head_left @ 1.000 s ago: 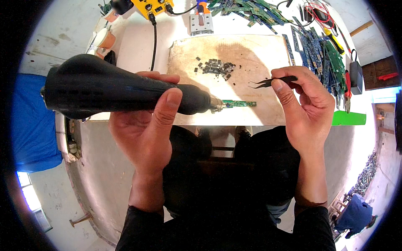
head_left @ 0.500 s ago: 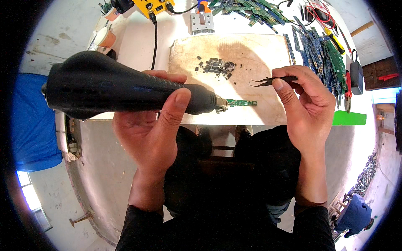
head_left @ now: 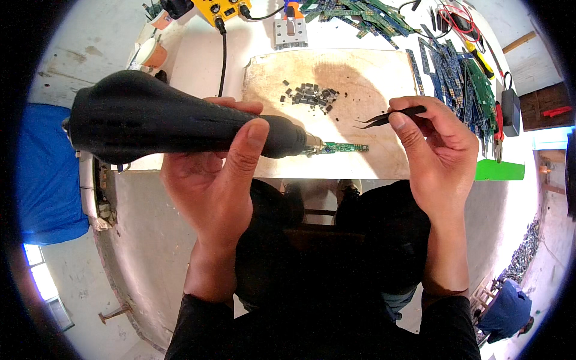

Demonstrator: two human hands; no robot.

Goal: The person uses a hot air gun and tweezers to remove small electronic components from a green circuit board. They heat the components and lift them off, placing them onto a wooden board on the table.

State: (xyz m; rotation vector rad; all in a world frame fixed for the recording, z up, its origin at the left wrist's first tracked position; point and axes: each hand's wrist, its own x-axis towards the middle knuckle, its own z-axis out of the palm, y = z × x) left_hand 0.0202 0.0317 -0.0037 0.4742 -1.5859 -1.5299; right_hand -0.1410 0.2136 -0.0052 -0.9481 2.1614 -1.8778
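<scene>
Hot-air tool and tweezers over a small circuit strip

The left hand wraps the black tool, whose nozzle hides the green strip's near end at the board's front edge; the right hand's grip pinches black tweezers above bare board.

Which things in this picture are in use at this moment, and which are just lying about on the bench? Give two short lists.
In use:
- black hot-air tool in the left hand
- small green circuit strip at its nozzle
- black tweezers in the right hand
- wooden board

Lying about:
- pile of small dark parts
- heap of green circuit boards
- yellow device
- metal block
</scene>
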